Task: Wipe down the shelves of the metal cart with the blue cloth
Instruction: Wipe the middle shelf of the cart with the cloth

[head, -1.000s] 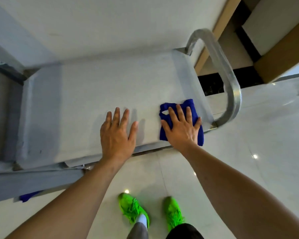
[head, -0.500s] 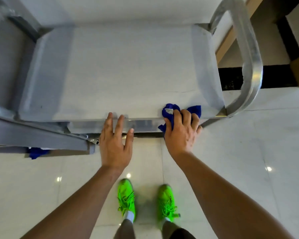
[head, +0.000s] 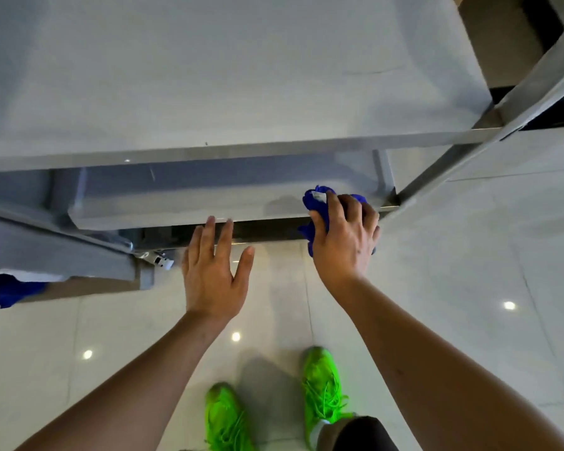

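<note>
The metal cart (head: pixel 228 92) fills the upper view, its top shelf seen from above. Below its front rim a lower shelf (head: pixel 189 200) shows. My right hand (head: pixel 345 236) grips the bunched blue cloth (head: pixel 316 203) at the right front edge of that lower shelf, fingers curled over the cloth. My left hand (head: pixel 214 271) is held flat with straight, spread fingers, its fingertips reaching the lower shelf's front edge; it holds nothing.
The cart's handle bar (head: pixel 515 102) slants down at the right. A second blue cloth (head: pixel 12 291) lies low at the far left, under the cart frame. Glossy tiled floor (head: pixel 469 255) lies around. My feet in green shoes (head: pixel 323 395) stand just before the cart.
Both hands have come down from the top shelf past its front edge to the lower shelf. My right hand has bunched the cloth in its fingers. The view has dropped closer to the cart.
</note>
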The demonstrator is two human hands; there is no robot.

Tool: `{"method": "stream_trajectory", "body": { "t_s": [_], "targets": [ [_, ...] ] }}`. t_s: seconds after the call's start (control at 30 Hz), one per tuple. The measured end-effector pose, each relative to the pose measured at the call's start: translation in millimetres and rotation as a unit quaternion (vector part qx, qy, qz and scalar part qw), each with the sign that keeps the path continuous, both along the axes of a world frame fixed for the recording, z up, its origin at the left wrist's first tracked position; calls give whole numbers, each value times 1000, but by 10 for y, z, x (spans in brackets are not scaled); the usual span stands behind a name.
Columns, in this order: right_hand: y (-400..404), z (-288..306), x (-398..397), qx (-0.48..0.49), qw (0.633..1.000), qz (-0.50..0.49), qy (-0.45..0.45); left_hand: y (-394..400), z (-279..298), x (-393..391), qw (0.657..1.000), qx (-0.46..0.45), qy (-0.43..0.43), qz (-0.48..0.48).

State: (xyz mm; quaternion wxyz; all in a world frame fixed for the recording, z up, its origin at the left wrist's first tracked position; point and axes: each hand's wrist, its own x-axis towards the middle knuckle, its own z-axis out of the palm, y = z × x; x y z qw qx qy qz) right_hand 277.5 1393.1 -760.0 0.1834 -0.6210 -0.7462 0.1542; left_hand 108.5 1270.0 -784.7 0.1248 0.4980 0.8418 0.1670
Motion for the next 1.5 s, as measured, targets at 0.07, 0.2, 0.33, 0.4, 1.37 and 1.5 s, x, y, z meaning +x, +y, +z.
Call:
{"method": "stream_trajectory", "body": {
  "t_s": [0.07, 0.2, 0.33, 0.4, 1.37, 1.5],
  "targets": [
    [146, -199, 16, 32, 999, -14, -5, 79, -279, 23, 1000, 16, 1, -11],
    [530, -550, 15, 85, 996, -16, -7, 294, -708, 52, 996, 66, 29, -42],
    [728, -984, -113, 59, 993, 55, -92, 585, -975, -99, 987, 126, 62, -80],
    [773, -1155, -183, 75, 991, 36, -109, 746, -1053, -167, 979, 144, 91, -109],
    [2373, -1022, -578, 6, 985, 16, -172, 1675, -891, -124, 961, 83, 193, -182],
    [2811, -1026, -741, 2, 986, 13, -168, 1680, -925, -116, 965, 94, 182, -166]
  ]
}}
